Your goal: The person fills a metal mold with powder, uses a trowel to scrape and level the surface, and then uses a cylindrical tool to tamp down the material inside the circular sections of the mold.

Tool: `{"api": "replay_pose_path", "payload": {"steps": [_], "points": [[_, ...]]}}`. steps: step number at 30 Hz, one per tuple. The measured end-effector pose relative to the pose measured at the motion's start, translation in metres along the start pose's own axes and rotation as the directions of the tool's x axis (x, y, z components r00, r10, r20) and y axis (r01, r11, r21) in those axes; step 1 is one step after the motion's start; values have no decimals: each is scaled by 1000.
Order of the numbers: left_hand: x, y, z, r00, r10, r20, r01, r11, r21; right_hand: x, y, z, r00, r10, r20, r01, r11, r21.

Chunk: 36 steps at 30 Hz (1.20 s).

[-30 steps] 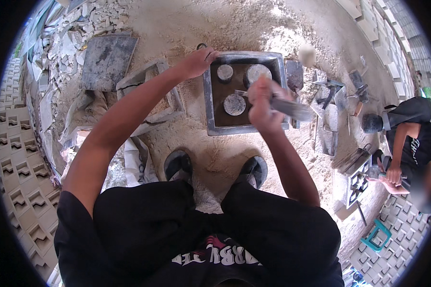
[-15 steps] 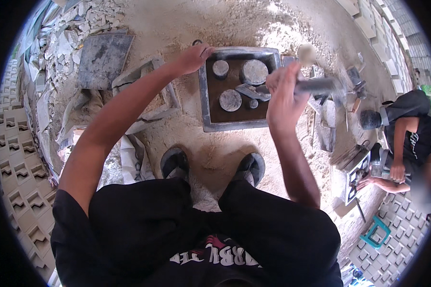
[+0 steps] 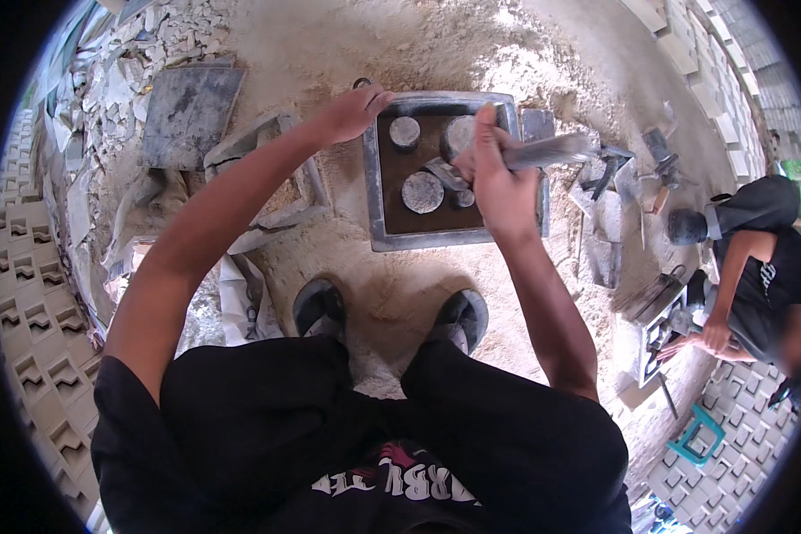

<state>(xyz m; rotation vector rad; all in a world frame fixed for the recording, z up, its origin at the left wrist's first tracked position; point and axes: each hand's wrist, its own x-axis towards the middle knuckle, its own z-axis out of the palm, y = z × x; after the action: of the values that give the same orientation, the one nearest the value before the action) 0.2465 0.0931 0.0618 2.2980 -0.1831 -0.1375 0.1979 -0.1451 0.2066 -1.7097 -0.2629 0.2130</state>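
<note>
On the sandy ground before me lies a square grey frame [image 3: 432,240] with a brown bed inside. Standing in it are a round grey block at upper left [image 3: 405,133], a larger one partly hidden by my hand [image 3: 459,135], a low one [image 3: 423,193] and a small one [image 3: 464,198]. My left hand [image 3: 356,117] grips the frame's far left corner, fingers over the rim. My right hand [image 3: 505,191] is closed round a grey trowel-like tool [image 3: 547,151], its flat blade among the blocks and its thick, blurred end pointing right.
A dark square slab [image 3: 193,116] and a broken frame [image 3: 307,191] lie left, beside rubble [image 3: 107,107]. Metal tools [image 3: 663,160] lie right of the frame. Another person [image 3: 752,258] works at the right near a teal stool [image 3: 699,436]. My shoes [image 3: 461,316] stand close by.
My right hand has moved left and slightly up with the tool, whose outer end now sits further left. The left hand stays on the corner. A pale round shape beyond the right hand is gone.
</note>
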Motion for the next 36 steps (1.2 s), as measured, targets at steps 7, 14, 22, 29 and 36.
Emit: {"api": "replay_pose_path", "payload": {"steps": [7, 14, 22, 29, 36], "points": [[5, 2, 1, 1000, -24, 6, 24, 999, 35, -26, 37, 6, 990, -68, -124, 65, 997, -34], [2, 2, 0, 999, -40, 9, 40, 999, -8, -17, 26, -6, 994, -107, 23, 108, 992, -69], [6, 11, -2, 994, -88, 59, 84, 995, 61, -30, 44, -5, 925, -373, -80, 378, 923, 67], [0, 6, -4, 995, -93, 44, 92, 996, 13, -42, 19, -18, 983, -183, -24, 183, 957, 225], [-5, 12, -10, 993, -107, 43, 105, 993, 50, -34, 0, -28, 970, 32, 243, -31, 999, -5]]}}
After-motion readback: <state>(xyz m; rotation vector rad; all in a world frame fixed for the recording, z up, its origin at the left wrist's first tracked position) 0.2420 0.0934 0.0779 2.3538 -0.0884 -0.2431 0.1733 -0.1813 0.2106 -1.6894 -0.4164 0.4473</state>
